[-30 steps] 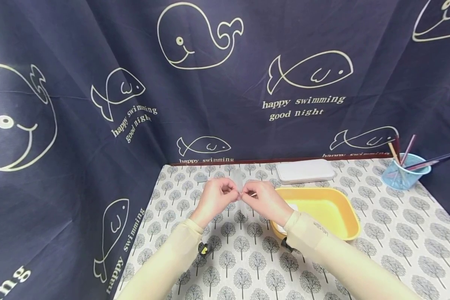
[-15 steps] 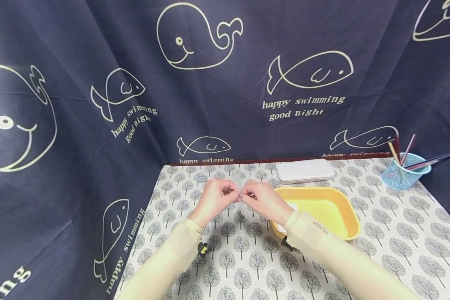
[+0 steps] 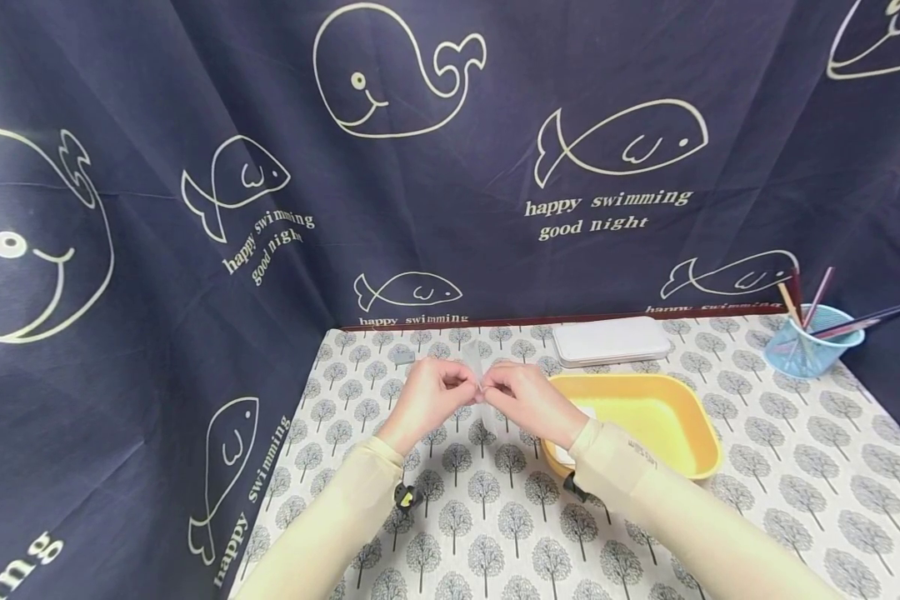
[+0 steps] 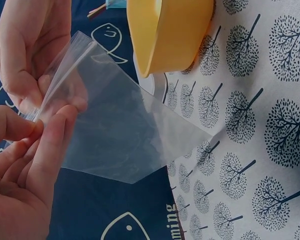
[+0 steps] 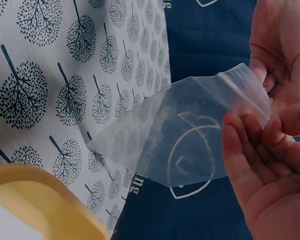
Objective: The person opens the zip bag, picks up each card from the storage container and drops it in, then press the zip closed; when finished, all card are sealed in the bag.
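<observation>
A clear plastic bag (image 4: 125,130) hangs between the two hands, its lower corner close to or on the tablecloth. My left hand (image 3: 435,398) pinches the bag's top edge between thumb and fingers. Right beside it, my right hand (image 3: 528,400) pinches the same edge, fingertips almost touching the left ones. In the right wrist view the bag (image 5: 165,135) looks flat and see-through, with a folded strip along the gripped edge. Whether its mouth is parted I cannot tell.
A yellow tray (image 3: 708,433) with something white inside stands beside the right forearm. Behind it lies a white case (image 3: 611,342). A blue mesh cup (image 3: 810,346) with pencils is at the far right. A small grey block (image 3: 403,357) lies left of the hands. A dark curtain hangs behind.
Both hands stay in nearly the same place, still pinching the bag. The bag's visible upper part shifts very slightly.
</observation>
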`<state>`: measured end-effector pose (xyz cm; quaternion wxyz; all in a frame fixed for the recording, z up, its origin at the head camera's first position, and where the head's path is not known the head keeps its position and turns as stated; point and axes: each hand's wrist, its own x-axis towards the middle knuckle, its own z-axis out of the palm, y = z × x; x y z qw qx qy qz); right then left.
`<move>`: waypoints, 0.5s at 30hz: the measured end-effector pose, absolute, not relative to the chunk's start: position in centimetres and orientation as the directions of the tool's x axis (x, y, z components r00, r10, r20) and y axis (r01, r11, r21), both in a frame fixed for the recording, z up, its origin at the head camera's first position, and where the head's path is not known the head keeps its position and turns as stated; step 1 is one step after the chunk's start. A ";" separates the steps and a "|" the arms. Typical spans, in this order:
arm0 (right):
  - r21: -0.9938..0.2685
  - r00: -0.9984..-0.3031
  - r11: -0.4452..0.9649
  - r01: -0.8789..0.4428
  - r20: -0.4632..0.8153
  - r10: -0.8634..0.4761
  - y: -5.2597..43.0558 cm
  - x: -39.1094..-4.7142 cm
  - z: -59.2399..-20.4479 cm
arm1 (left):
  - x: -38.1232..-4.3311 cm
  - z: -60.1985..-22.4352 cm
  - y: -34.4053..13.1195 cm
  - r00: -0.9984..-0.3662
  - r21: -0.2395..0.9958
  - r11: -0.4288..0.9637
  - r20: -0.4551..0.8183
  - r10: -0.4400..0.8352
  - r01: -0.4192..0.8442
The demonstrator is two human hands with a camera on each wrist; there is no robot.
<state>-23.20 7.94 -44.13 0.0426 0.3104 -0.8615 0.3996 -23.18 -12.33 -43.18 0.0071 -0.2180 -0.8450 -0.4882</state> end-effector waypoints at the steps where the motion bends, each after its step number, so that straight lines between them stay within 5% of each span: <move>1: -0.662 -0.803 0.486 -0.570 0.323 -0.501 7.9 -23.2 -44.1 | -23.2 -43.2 -12.3 -0.904 0.823 0.424 0.227 0.363 0.377; 15: -0.692 -0.800 0.452 -0.563 0.319 -0.509 8.1 -23.4 -44.5 | -23.0 -43.2 -12.7 -0.910 0.869 0.370 0.185 0.372 0.328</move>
